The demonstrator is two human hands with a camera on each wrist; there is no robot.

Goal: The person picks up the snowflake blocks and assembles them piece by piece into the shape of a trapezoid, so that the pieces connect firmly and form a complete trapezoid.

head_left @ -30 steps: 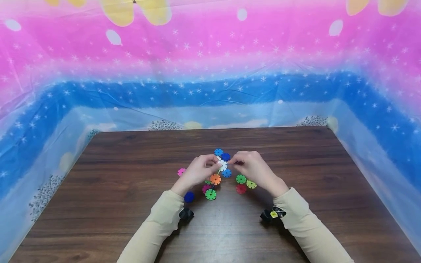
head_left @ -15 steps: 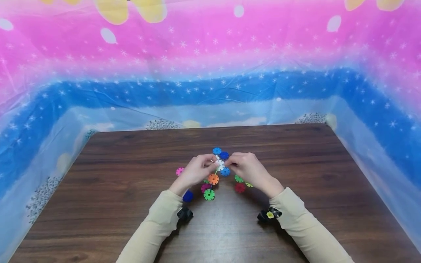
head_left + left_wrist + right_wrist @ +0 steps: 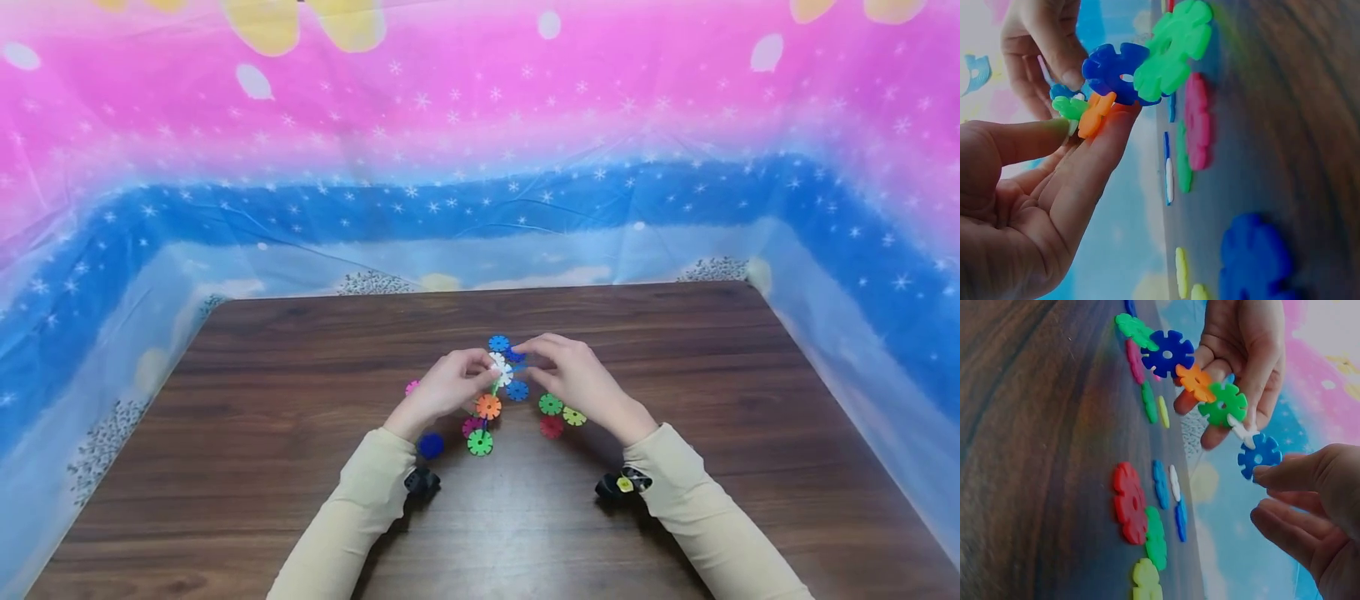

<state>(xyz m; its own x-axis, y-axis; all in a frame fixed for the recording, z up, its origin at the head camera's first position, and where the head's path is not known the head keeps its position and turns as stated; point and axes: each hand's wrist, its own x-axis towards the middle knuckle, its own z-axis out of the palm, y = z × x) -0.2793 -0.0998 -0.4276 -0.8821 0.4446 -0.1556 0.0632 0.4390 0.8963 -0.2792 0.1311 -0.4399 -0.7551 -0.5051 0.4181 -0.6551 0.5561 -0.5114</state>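
A chain of notched plastic flower discs hangs between the hands. Seen from the right wrist, it runs from a bright green disc (image 3: pixel 1135 330) through a dark blue disc (image 3: pixel 1168 355), an orange disc (image 3: pixel 1196 382), a second green disc (image 3: pixel 1222 405) and a white disc (image 3: pixel 1243 431) to a blue disc (image 3: pixel 1259 456). My left hand (image 3: pixel 446 387) pinches the chain near its green and white discs, between thumb and fingers. My right hand (image 3: pixel 585 383) has its fingers spread, with the thumb tip at the edge of the blue end disc.
Loose discs lie on the brown wooden table (image 3: pixel 300 500): red (image 3: pixel 551 427), green (image 3: pixel 551 404) and yellow (image 3: pixel 574 416) below the right hand, dark blue (image 3: pixel 431 446) by the left wrist, and blue (image 3: pixel 498 342) beyond the hands. A patterned cloth (image 3: pixel 480 200) stands behind the table.
The right hand's fingers have parted from their earlier pinch, and the blue end disc now shows beside the white one. The left hand keeps its hold on the chain.
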